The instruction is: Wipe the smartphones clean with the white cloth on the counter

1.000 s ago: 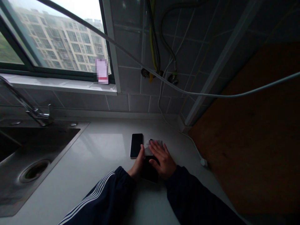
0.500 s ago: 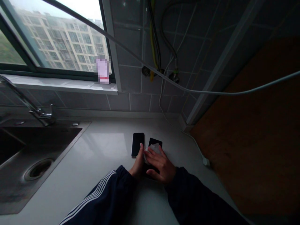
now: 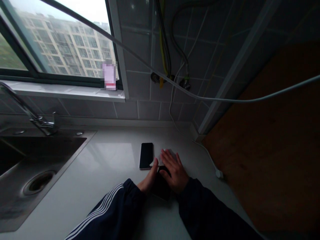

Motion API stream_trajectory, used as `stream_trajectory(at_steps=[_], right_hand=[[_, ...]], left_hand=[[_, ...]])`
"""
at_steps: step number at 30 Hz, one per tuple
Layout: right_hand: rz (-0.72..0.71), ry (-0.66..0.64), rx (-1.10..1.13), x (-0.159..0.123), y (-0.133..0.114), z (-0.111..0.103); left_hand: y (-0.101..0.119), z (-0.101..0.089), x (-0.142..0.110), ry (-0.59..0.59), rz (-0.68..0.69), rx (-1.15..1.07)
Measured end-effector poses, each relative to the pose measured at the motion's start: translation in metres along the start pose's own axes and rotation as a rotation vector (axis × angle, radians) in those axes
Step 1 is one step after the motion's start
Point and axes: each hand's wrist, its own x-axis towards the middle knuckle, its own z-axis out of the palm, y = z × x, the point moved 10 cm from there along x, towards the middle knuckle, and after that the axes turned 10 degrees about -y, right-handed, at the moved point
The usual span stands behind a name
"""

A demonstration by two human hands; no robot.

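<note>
My left hand (image 3: 148, 179) grips the left edge of a dark, flat, phone-like device (image 3: 161, 188), thumb along its side and the other fingers hidden. My right hand (image 3: 175, 174) lies over the upper part of this device, fingers stretched and pressing a white tissue (image 3: 159, 162) against its surface. One end of the tissue pokes out near my left thumb. Just left of the hands, a black-screened phone (image 3: 146, 156) lies face up on the white counter (image 3: 110, 176).
A steel sink (image 3: 67, 158) with a faucet (image 3: 42, 123) is at the left. A white cable (image 3: 208, 151) ends in a plug (image 3: 219, 174) near the brown panel (image 3: 270, 150) at right. Another cable (image 3: 225, 99) hangs across the view. A blurred pink item (image 3: 109, 76) stands on the windowsill.
My right hand and the tissue have shifted slightly up and right on the device. More of the device's lower part shows now. The phone on the counter stays put.
</note>
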Motion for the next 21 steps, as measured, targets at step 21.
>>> stream_trajectory(at_steps=[21], right_hand=[[-0.098, -0.035, 0.119, -0.002, -0.008, 0.008]], left_hand=[[-0.002, -0.005, 0.001, 0.048, -0.083, -0.124]])
